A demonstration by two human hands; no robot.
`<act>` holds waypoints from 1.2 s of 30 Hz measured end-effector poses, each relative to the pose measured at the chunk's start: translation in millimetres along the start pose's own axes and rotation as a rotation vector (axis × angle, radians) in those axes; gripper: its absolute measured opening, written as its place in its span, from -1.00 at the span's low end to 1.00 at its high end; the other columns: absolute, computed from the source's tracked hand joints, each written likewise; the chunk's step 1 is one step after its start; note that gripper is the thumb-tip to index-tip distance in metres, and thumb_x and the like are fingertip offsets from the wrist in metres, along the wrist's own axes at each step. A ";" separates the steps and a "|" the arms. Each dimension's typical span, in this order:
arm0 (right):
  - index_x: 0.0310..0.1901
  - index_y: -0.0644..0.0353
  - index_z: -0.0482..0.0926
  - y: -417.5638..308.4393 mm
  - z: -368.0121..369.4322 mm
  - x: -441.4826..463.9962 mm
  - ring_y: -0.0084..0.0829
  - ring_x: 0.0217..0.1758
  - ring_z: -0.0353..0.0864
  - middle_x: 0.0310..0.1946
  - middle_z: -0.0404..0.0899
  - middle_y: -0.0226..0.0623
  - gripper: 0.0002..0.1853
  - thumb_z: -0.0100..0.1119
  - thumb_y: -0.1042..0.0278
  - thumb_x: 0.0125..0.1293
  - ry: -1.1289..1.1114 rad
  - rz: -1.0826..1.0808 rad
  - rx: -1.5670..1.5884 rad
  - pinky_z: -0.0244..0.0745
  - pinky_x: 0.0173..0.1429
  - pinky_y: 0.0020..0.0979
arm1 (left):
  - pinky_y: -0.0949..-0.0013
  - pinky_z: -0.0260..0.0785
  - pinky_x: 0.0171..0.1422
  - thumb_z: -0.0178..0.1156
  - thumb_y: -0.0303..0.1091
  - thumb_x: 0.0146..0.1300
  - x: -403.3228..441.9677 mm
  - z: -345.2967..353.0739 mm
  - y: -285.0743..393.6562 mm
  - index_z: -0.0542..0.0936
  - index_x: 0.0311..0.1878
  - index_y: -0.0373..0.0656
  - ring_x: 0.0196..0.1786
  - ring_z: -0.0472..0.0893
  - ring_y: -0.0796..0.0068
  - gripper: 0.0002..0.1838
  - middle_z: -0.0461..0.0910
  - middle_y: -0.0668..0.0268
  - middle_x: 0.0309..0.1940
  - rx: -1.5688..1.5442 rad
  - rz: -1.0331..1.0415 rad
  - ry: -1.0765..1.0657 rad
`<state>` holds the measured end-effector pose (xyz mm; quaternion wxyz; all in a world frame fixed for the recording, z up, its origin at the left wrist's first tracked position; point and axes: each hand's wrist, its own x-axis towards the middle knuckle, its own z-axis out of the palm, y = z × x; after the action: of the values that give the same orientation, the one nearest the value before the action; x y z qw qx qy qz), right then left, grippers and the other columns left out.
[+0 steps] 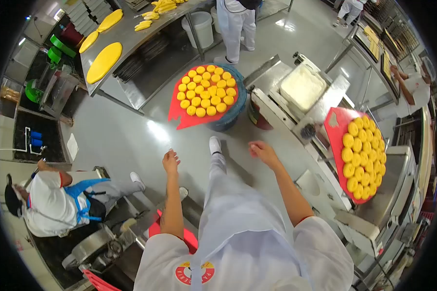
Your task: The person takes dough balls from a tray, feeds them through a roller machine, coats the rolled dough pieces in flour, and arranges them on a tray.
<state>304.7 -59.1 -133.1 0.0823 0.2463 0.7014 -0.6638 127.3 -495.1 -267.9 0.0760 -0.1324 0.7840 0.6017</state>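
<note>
1. Grey, glossy floor [100,141] spreads beneath us; a steel table [131,36] at upper left bears flat yellow sheets [104,63] and a heap of yellow strips [164,7]. A co-worker [58,206] stands at our left, another person [237,29] beyond the blue bin [237,109].
2. We hold both hands over the floor, apart from the boards. Our left hand [170,162] is loosely open, its fingers slightly bent. Our right hand [263,151] has its fingers curled inward; we cannot tell how far they close.
3. Ahead of us, yellow rounds [205,103] sit close together on a red board [174,112] atop the bin. They look smooth and plump, many dimpled on top. More yellow pieces [357,145] crowd a second red board [333,127] at our right, by the metal machinery [272,104].
</note>
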 end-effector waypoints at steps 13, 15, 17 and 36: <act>-0.06 0.27 0.62 -72.4 -32.2 513.1 0.18 0.02 0.61 -0.17 0.64 0.18 -0.49 -0.12 -0.06 0.53 0.404 -0.117 -0.697 0.49 0.08 -0.07 | -0.07 0.44 0.13 -0.21 0.28 0.50 339.8 117.7 -35.6 0.65 -0.01 -0.41 -0.01 0.62 -0.17 -0.20 0.66 -0.16 -0.14 0.572 -0.035 0.297; -0.18 0.29 0.62 -65.4 -32.2 548.1 0.26 -0.03 0.59 -0.21 0.63 0.21 -0.44 -0.18 -0.11 0.54 0.421 -0.073 -0.731 0.49 0.03 0.03 | -0.09 0.44 0.08 -0.26 0.31 0.50 362.3 128.1 -37.2 0.69 -0.13 -0.39 -0.05 0.62 -0.20 -0.15 0.67 -0.15 -0.18 0.655 -0.166 0.221; -0.18 0.29 0.63 -43.8 -29.5 568.8 0.24 -0.02 0.60 -0.21 0.64 0.19 -0.40 -0.21 -0.14 0.54 0.418 0.005 -0.667 0.49 0.03 0.02 | -0.12 0.44 0.04 -0.31 0.33 0.50 368.3 138.2 -38.4 0.70 -0.25 -0.39 -0.10 0.62 -0.23 -0.11 0.68 -0.14 -0.25 0.771 -0.284 0.223; 0.21 0.31 0.57 -40.5 -40.8 547.4 -0.43 0.09 0.61 0.08 0.65 -0.30 -0.68 -0.02 0.40 0.55 0.112 0.416 0.225 0.50 0.20 -0.33 | 0.08 0.28 -0.37 0.22 0.12 0.39 364.7 106.7 -12.2 0.50 -0.56 -0.41 -0.57 0.27 0.28 -0.33 0.40 0.07 -0.69 0.698 -0.057 0.028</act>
<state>-178.7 110.0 -334.9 0.1503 0.4296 0.5604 -0.6919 -221.0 -437.6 -408.9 0.1228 -0.1283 0.9394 0.2931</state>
